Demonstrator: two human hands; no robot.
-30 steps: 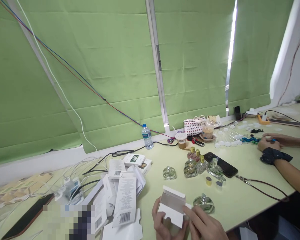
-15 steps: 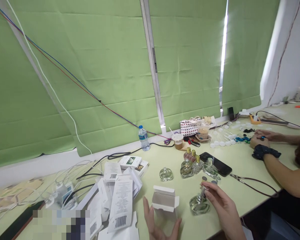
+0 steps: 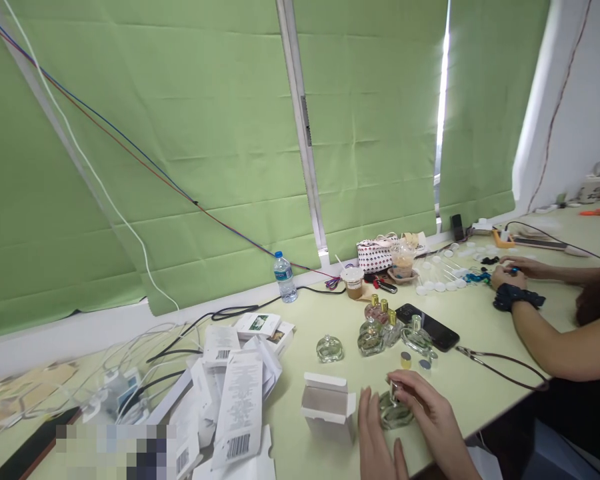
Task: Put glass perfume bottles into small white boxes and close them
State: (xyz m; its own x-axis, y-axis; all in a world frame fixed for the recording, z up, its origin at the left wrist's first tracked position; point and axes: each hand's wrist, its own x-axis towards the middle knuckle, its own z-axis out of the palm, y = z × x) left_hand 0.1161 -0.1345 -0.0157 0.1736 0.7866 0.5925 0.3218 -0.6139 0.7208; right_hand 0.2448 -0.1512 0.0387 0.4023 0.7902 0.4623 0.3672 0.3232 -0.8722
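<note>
both hands meet at a small glass perfume bottle [image 3: 393,412] lying on the pale green table [image 3: 480,393] near its front edge. the right hand [image 3: 423,410] curls over the bottle, fingers closed round its neck and top, while the left hand [image 3: 375,437] rests flat and open against the bottle's left side (fingers straight, gripping nothing). just left of the hands stands a white carton [image 3: 329,407], upright with its top flaps open. behind them sit a cluster of other perfume bottles [image 3: 380,327], two loose caps [image 3: 414,362] and a black phone [image 3: 430,325]. flattened cartons [image 3: 237,393] lie heaped to the left. another person's forearm [image 3: 545,333] rests on the table at right.
</note>
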